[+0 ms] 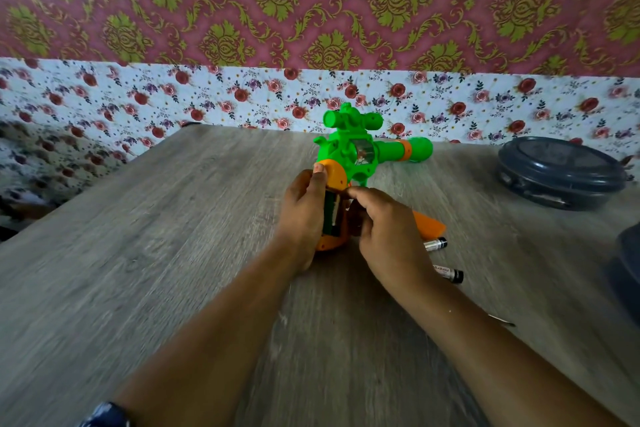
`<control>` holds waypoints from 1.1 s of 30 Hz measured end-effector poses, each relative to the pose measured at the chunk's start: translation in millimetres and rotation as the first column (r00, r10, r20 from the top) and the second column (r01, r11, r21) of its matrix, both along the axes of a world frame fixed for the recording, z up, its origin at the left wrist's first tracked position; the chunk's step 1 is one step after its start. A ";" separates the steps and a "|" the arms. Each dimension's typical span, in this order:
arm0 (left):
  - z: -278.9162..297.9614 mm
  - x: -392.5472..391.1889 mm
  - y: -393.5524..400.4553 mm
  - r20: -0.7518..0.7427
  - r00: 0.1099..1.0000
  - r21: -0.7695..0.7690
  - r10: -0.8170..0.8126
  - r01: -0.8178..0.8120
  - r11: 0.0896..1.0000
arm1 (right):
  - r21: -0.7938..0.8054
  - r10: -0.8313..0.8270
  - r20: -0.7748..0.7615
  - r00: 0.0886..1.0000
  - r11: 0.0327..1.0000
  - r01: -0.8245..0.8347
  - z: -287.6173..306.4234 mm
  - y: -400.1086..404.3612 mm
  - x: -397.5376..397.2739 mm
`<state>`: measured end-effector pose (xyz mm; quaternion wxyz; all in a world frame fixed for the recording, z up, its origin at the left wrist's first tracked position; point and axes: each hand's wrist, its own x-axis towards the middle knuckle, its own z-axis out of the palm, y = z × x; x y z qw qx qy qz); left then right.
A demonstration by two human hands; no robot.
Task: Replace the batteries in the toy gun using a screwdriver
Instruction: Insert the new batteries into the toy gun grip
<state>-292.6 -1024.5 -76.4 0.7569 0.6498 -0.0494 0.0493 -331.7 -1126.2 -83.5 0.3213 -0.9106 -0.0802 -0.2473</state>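
A green toy gun with an orange grip lies on the wooden table, barrel pointing right. My left hand grips the orange handle from the left, thumb up on its top. The battery compartment in the handle is open, with a dark battery showing inside. My right hand has its fingers curled at the compartment's right edge; what they pinch is hidden. The orange cover lies just behind my right hand. Two loose batteries lie on the table to the right.
A dark round lidded container stands at the back right. Another dark object is cut off by the right edge. A thin metal tool tip shows beside my right forearm. A floral wall runs behind the table.
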 end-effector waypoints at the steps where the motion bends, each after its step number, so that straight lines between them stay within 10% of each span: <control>1: 0.0 -0.2 0.2 0.004 1.000 0.001 -0.001 0.001 1.000 | 0.005 0.001 -0.001 1.000 1.000 -0.001 0.6 0.3 -0.3; 21: 2.4 -4.5 1.6 -0.053 0.999 -0.057 -0.003 0.000 0.998 | -0.273 -0.017 -0.096 0.995 0.962 -0.009 2.4 8.6 -8.6; 28: 1.5 -5.1 -1.4 -0.069 0.996 -0.088 -0.054 0.048 0.995 | -0.141 0.034 -0.093 0.995 0.989 -0.047 34.5 -24.9 -14.5; 33: 0.7 -3.7 0.2 -0.084 0.994 -0.077 -0.073 0.067 0.995 | -0.129 0.043 -0.538 0.842 0.983 -0.132 69.2 -72.1 -37.4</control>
